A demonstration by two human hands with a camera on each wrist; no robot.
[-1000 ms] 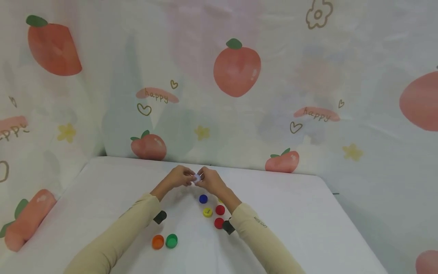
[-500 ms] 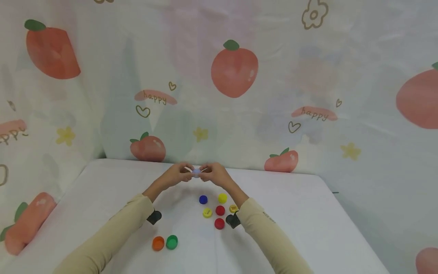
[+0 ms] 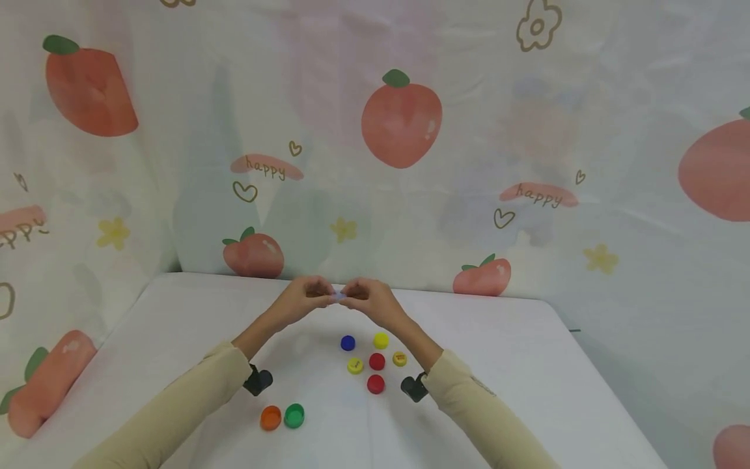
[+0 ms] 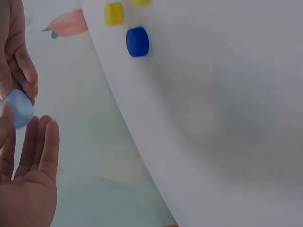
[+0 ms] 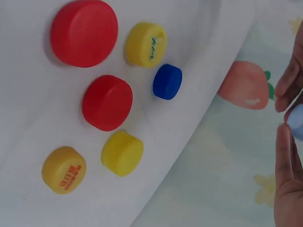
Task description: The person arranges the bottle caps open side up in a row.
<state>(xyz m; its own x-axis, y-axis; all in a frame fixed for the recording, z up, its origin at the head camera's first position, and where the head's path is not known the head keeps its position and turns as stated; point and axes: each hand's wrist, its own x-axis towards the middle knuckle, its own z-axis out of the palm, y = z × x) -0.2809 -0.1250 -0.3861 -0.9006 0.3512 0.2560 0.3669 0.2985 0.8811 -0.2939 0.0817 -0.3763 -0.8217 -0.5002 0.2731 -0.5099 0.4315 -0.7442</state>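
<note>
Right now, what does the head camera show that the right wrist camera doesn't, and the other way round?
Only the head view shows the orange cap, the green cap, the sleeves and the word "happy" on the backdrop.

Only the right wrist view shows separate printed characters on one yellow cap, blurred in the head view; no extra object.

Both show that cap, two more yellow caps, two red caps, a blue cap, the white table, and the left hand and right hand with a pale blue object between them.
</note>
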